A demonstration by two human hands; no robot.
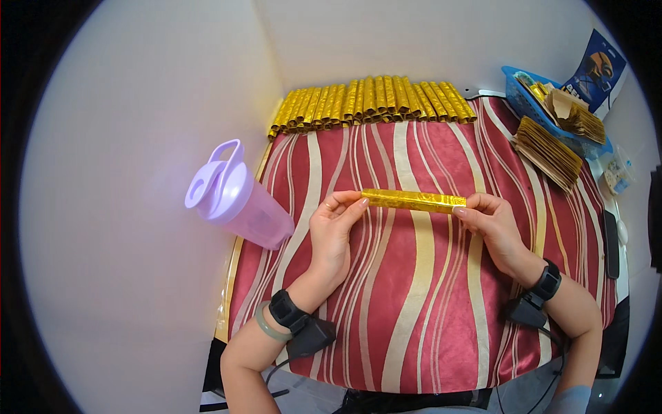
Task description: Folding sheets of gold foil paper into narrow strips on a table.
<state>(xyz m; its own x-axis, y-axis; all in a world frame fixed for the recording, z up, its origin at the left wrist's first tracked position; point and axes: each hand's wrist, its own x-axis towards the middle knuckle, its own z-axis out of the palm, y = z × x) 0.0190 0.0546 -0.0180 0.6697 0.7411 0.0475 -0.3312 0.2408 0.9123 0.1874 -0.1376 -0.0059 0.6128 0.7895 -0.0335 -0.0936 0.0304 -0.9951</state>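
My left hand (332, 224) and right hand (493, 221) pinch opposite ends of a long folded gold foil paper bar (412, 200), held level above the red-and-cream striped counter (407, 310); row of matching gold bars (372, 100) lies far, purple lidded plastic jug (238, 196) left.

1. We take the table (414, 331) as landmark; a row of folded foil bars (372, 100) lies along its far edge.
2. The jug (238, 196) stands at its left edge.
3. The basket (552, 110) sits at its far right corner, with a paper stack (548, 152) just before it.
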